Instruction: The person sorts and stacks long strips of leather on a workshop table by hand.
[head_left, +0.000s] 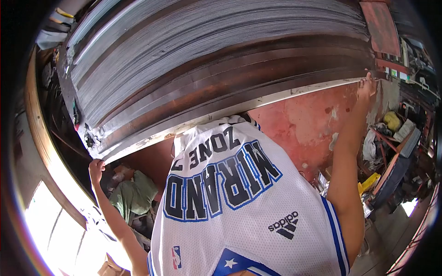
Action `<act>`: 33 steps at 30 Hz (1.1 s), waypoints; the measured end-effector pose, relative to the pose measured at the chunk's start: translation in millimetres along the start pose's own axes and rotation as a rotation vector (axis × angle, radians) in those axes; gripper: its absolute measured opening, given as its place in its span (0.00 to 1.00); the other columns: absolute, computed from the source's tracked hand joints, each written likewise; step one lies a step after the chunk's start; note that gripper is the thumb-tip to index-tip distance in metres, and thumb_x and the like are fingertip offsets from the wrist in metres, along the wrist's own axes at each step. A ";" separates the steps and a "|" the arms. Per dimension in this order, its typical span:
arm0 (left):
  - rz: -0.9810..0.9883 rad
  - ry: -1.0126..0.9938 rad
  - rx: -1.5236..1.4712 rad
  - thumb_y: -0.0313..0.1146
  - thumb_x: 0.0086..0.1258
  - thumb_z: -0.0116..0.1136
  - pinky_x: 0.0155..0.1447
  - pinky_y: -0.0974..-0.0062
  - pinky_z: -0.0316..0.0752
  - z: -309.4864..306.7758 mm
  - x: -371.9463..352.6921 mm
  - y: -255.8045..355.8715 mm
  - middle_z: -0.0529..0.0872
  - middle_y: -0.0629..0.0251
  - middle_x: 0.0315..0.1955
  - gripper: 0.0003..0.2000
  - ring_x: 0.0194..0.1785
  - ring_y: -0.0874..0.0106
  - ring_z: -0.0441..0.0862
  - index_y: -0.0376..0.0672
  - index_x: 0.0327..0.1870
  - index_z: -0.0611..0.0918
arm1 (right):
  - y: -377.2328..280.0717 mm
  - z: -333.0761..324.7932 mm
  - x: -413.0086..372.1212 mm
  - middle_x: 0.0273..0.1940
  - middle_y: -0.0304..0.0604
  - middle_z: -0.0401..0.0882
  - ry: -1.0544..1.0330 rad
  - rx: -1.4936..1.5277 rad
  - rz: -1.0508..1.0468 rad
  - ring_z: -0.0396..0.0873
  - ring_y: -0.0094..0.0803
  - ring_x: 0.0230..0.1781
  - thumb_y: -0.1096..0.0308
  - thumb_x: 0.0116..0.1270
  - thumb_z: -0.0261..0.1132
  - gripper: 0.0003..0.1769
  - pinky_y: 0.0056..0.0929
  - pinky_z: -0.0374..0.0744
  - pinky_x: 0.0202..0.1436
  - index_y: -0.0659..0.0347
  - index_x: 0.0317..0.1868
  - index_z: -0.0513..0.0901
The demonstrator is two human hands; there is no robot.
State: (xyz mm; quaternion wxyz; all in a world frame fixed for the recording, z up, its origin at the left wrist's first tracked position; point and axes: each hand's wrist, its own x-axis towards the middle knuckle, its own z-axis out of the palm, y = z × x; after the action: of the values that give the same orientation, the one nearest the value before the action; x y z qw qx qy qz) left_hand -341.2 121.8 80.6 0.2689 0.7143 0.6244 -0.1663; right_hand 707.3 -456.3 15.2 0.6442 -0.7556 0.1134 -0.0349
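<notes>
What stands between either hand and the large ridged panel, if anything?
Nothing visible. The left hand is at the near-left corner of the large ridged panel, the right hand by its near-right corner. The white jersey overlaps the near edge in view, but in neither hand's path.

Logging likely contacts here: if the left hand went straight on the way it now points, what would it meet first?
The left hand would probably meet the ridged panel first, at its near left corner; depth there is unclear.
</notes>
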 end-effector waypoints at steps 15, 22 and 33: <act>-0.094 0.068 -0.068 0.30 0.69 0.61 0.27 0.74 0.74 15.1 8.1 -16.5 0.85 0.63 0.22 0.07 0.21 0.77 0.80 0.34 0.35 0.84 | 26.2 -13.3 20.3 0.57 0.61 0.78 0.002 0.053 -0.008 0.83 0.48 0.51 0.79 0.65 0.70 0.30 0.35 0.91 0.54 0.73 0.64 0.66; -0.073 0.186 -0.088 0.27 0.66 0.62 0.34 0.75 0.82 32.6 9.7 -55.3 0.87 0.56 0.40 0.12 0.31 0.72 0.86 0.34 0.48 0.84 | 26.9 -18.9 12.7 0.55 0.55 0.81 -0.024 -0.252 -0.093 0.81 0.44 0.54 0.65 0.72 0.66 0.22 0.39 0.81 0.61 0.67 0.61 0.74; -0.068 0.520 -0.385 0.32 0.60 0.71 0.49 0.71 0.79 49.2 19.1 -53.2 0.89 0.62 0.39 0.14 0.43 0.70 0.86 0.40 0.46 0.83 | -30.8 152.8 -369.1 0.46 0.46 0.85 -1.216 -0.548 -0.901 0.83 0.34 0.49 0.73 0.69 0.67 0.09 0.31 0.79 0.54 0.63 0.48 0.85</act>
State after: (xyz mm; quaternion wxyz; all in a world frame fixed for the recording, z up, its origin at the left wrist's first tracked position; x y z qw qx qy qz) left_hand -385.4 112.1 20.8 0.2247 0.6475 0.7157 0.1339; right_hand 382.9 -224.4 54.3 0.3090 -0.7466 -0.5685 0.1548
